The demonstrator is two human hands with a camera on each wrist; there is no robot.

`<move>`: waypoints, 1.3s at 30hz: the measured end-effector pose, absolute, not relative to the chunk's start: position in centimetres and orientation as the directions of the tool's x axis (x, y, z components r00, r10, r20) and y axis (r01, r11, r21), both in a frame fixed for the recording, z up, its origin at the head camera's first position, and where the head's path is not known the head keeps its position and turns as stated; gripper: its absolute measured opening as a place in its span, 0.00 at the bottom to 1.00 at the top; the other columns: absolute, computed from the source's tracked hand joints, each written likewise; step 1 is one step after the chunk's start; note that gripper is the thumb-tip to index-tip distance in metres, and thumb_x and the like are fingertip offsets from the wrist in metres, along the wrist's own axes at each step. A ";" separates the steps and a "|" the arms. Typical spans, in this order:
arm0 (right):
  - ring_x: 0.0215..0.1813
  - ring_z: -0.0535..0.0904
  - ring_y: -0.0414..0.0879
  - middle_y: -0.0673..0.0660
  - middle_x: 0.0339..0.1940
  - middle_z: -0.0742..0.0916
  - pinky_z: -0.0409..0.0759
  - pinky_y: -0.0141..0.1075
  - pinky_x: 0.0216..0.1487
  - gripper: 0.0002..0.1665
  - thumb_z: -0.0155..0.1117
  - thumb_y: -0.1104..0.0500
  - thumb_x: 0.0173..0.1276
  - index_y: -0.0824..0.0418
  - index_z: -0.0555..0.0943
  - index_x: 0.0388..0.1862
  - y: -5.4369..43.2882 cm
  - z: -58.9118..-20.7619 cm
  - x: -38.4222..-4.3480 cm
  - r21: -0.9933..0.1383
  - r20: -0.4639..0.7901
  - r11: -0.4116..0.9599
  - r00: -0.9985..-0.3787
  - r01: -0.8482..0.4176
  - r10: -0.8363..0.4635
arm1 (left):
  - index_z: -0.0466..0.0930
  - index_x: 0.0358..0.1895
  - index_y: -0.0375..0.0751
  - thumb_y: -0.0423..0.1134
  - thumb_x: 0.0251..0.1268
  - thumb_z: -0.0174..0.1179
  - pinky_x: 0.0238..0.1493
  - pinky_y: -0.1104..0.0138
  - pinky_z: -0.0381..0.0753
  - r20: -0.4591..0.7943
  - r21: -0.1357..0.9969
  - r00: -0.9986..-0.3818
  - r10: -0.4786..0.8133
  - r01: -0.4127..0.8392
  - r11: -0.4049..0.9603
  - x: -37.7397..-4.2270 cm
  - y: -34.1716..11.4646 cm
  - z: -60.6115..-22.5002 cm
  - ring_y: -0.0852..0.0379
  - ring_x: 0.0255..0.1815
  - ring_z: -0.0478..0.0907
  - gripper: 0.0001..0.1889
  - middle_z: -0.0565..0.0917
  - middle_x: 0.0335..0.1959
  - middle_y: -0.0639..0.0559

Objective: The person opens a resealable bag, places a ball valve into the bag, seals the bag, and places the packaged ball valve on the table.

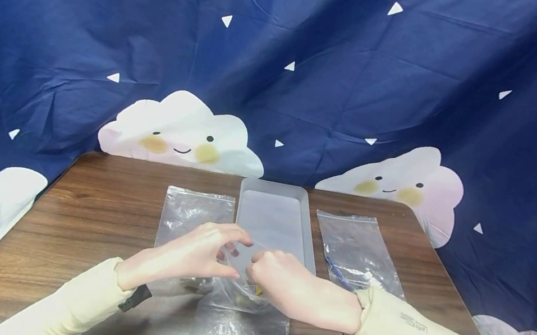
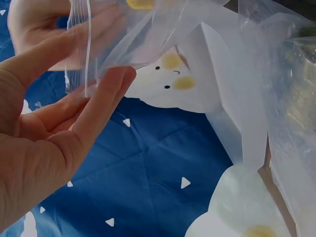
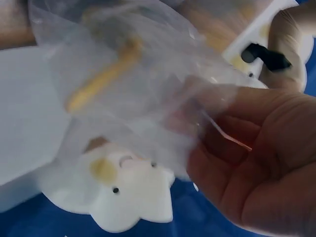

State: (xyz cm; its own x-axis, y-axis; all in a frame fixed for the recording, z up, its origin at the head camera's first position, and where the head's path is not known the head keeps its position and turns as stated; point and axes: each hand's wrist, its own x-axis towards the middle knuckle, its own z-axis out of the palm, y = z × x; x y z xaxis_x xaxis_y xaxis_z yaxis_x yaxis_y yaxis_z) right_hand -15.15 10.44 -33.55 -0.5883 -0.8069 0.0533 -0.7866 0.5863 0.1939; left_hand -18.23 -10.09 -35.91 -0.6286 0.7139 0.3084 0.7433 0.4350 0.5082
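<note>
A clear zip bag [image 2: 128, 44] hangs between the two hands over the near part of the table. My right hand [image 1: 284, 283] grips the bag near its edge, fingers curled in around the film. Inside the bag is a yellow, stick-like piece [image 3: 103, 81], blurred in the right wrist view. My left hand [image 1: 206, 250] is at the zip end, thumb and fingers spread apart. In the left wrist view its fingertips overlap the zip strip. Another clear bag [image 1: 246, 334] lies flat on the table just below the hands.
Beyond the hands, a pale rectangular tray [image 1: 272, 213] stands on the wooden table [image 1: 113, 186]. Left of it lies a zip bag [image 1: 197, 209]; to the right, another zip bag [image 1: 346, 234] with a blue, thin item [image 1: 336, 270]. A blue patterned curtain [image 1: 308, 99] hangs behind.
</note>
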 end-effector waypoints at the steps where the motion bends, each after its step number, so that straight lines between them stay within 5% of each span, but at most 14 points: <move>1: 0.28 0.80 0.38 0.46 0.24 0.83 0.78 0.26 0.26 0.10 0.73 0.68 0.53 0.53 0.85 0.25 10.7 -33.1 -15.0 0.167 0.079 0.584 -0.579 -0.795 -0.811 | 0.78 0.54 0.31 0.32 0.52 0.73 0.37 0.80 0.82 0.309 0.508 -0.627 0.715 0.745 0.433 -18.2 -10.1 -35.9 0.52 0.42 0.87 0.24 0.84 0.53 0.43; 8: 0.26 0.77 0.36 0.45 0.26 0.81 0.76 0.26 0.27 0.09 0.75 0.63 0.55 0.53 0.81 0.26 13.3 -30.9 -14.7 0.086 0.328 0.583 -0.529 -0.808 -0.782 | 0.79 0.55 0.33 0.30 0.51 0.73 0.39 0.80 0.83 0.307 0.495 -0.625 0.718 0.749 0.440 -18.2 -9.9 -35.8 0.53 0.43 0.87 0.25 0.84 0.54 0.44; 16: 0.27 0.76 0.38 0.46 0.33 0.82 0.75 0.31 0.26 0.28 0.80 0.43 0.47 0.54 0.78 0.40 16.7 -31.5 -15.1 -0.019 0.164 0.725 -0.717 -0.689 -0.677 | 0.79 0.56 0.32 0.30 0.52 0.72 0.40 0.79 0.83 0.301 0.516 -0.634 0.712 0.736 0.438 -18.2 -9.8 -35.8 0.52 0.44 0.87 0.25 0.84 0.55 0.44; 21: 0.27 0.73 0.33 0.42 0.24 0.81 0.70 0.28 0.23 0.19 0.82 0.50 0.47 0.50 0.78 0.30 17.7 -32.7 -15.5 -0.025 0.110 0.748 -0.745 -0.664 -0.658 | 0.79 0.56 0.32 0.31 0.53 0.72 0.40 0.79 0.83 0.311 0.510 -0.631 0.711 0.742 0.435 -18.3 -9.8 -36.0 0.53 0.43 0.87 0.24 0.84 0.55 0.44; 28: 0.26 0.69 0.29 0.38 0.21 0.78 0.66 0.25 0.22 0.15 0.75 0.62 0.55 0.46 0.77 0.25 18.6 -32.9 -15.8 -0.041 0.231 0.748 -0.735 -0.662 -0.638 | 0.80 0.55 0.35 0.45 0.53 0.74 0.41 0.77 0.84 0.362 0.490 -0.617 0.699 0.764 0.420 -18.4 -10.4 -35.9 0.56 0.40 0.87 0.27 0.86 0.52 0.46; 39: 0.28 0.73 0.30 0.39 0.26 0.79 0.72 0.25 0.27 0.09 0.73 0.61 0.59 0.46 0.83 0.28 19.3 -31.7 -15.8 -0.068 0.311 0.739 -0.718 -0.670 -0.623 | 0.81 0.51 0.40 0.22 0.57 0.65 0.46 0.72 0.86 0.439 0.420 -0.568 0.696 0.814 0.400 -18.5 -11.4 -35.7 0.55 0.45 0.87 0.18 0.87 0.49 0.48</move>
State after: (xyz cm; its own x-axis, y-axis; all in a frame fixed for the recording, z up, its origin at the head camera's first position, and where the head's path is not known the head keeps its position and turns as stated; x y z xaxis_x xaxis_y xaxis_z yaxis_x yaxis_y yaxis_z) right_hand -15.80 19.30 -31.74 -0.7179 -0.6226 0.3114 -0.6703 0.7390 -0.0677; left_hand -18.55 -11.35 -35.68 -0.5682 0.6963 0.4385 0.8145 0.4000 0.4202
